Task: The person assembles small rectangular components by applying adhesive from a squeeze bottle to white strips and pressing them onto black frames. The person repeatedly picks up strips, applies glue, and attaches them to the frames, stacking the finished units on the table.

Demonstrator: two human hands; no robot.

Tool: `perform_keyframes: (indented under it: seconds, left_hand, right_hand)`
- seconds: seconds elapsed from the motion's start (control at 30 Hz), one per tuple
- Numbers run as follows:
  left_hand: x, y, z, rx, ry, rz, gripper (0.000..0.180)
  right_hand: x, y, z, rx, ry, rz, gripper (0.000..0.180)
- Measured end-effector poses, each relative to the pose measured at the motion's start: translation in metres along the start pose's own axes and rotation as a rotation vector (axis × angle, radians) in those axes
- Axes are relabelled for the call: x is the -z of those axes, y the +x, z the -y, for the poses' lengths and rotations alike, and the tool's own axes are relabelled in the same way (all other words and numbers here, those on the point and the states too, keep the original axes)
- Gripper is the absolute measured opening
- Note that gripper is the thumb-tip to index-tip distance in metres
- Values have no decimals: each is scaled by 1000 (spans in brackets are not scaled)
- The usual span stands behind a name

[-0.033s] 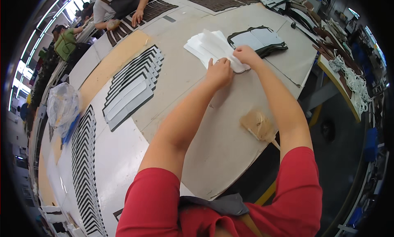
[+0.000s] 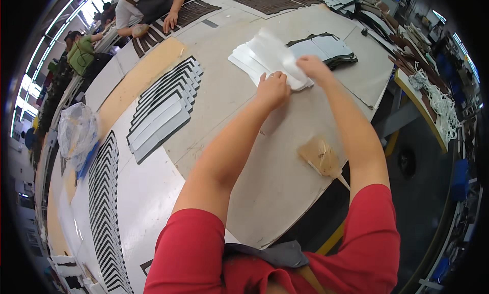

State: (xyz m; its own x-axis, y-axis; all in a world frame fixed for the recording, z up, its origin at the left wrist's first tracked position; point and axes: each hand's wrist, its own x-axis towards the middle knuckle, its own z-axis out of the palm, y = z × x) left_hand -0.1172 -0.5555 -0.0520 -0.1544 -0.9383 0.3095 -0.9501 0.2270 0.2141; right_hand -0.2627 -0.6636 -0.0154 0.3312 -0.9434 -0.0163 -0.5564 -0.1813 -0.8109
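A stack of thin white sheets point(image 2: 247, 62) is fanned out on the table in front of me. My left hand point(image 2: 275, 90) rests at its near edge, fingers curled against the sheets and thumb raised. With its fingers pinched together, my right hand point(image 2: 311, 68) has the right side of the top white sheet point(image 2: 270, 47), which is lifted, curved and blurred. Just beyond my right hand lies a pile of dark-edged pieces point(image 2: 326, 46) with pale faces, partly covered by the lifted sheet.
Overlapping dark-edged white panels point(image 2: 165, 108) lie to the left, with a long row of similar strips point(image 2: 104, 212) farther left. A clear plastic bag point(image 2: 77, 133) stands beyond them. A brownish pad point(image 2: 321, 155) sits near my right forearm. Across the table, a co-worker's hand point(image 2: 171, 21) touches dark strips.
My right hand has shifted slightly to the right, and the top white sheet has swung up and spread wider over the dark-edged pile. My left hand stays in place.
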Motion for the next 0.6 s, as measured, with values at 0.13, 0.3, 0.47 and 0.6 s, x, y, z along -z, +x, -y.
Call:
perform_keyframes:
  seconds: [0.13,0.3,0.47,0.6]
  left_hand:
    - [5,12,-10,56,-87,131,35]
    - [13,14,10,133,-241,133,35]
    - [93,-92,-43,161,-825,-325,27]
    - [132,-204,-75,270,-1172,-140,28]
  right_hand:
    - [139,-14,-23,49,980,-340,17]
    - [183,-123,58,342,677,-676,17]
    - [70,-223,79,534,-219,-681,13]
    - [-26,-293,96,505,-5,-211,9]
